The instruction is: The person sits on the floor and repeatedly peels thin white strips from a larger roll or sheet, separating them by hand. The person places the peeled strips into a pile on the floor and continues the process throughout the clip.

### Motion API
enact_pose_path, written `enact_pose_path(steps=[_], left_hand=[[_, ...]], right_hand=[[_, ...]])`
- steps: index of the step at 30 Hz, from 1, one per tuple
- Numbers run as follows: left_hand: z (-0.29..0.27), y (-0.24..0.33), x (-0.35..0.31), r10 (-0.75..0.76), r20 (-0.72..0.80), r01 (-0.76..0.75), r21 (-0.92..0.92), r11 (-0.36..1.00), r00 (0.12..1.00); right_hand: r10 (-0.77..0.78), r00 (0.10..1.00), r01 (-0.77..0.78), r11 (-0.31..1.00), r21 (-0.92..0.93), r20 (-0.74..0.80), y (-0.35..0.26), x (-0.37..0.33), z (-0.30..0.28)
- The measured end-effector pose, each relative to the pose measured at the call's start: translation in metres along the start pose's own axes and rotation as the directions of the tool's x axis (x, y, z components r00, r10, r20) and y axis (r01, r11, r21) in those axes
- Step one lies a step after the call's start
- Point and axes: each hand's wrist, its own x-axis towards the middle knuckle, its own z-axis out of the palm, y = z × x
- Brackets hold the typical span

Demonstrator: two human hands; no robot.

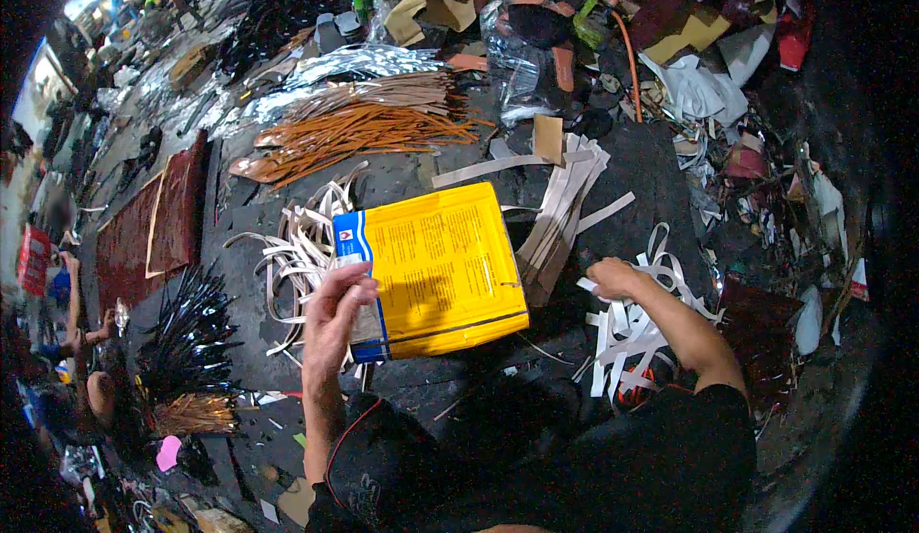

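Observation:
A yellow flat box or can (445, 275) with a blue-and-white end lies at a tilt in front of me. Over its left end is my left hand (337, 308), fingers loosely bent and apart, with nothing seen in them. Behind that end spreads a pile of curled whitish strips (299, 236). My right hand (613, 279) is closed at the right, with the pale end of a strip (587, 285) showing at its fingers. Loose white strips (627, 337) lie tangled below that hand. Between box and right hand rests a bundle of straight beige strips (565, 212).
Beyond the box lie orange-brown strips (359, 141), brown strips (383, 93) and shiny silvery strips (354, 59). Dark red sheets (158, 217) and black strips (191, 332) are at the left. Scraps (704, 93) crowd the right. Another person's hand (107, 324) shows far left.

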Motion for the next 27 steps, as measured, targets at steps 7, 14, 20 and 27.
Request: enact_pose_path(steps=[7,14,20,27], left_hand=[[0.075,0.010,0.010,0.020,0.679,0.012,-0.042,0.999,0.734],[0.034,0.002,0.001,-0.327,0.607,0.271,0.185,0.945,0.725],[-0.043,-0.002,-0.001,-0.312,0.425,0.231,0.233,0.945,0.850],[-0.038,-0.024,-0.003,-0.210,-0.030,0.212,0.165,0.963,0.977]], right_hand=[[-0.404,0.856,0.515,0.608,0.605,-0.323,-0.195,-0.054,-0.161],[0.320,0.581,0.595,0.462,0.658,-0.749,-0.134,-0.016,-0.168],[0.636,0.603,0.371,0.312,0.875,-0.482,-0.047,-0.052,-0.100],[0.244,0.533,-0.075,0.967,0.242,-0.810,-0.078,-0.018,-0.091]])
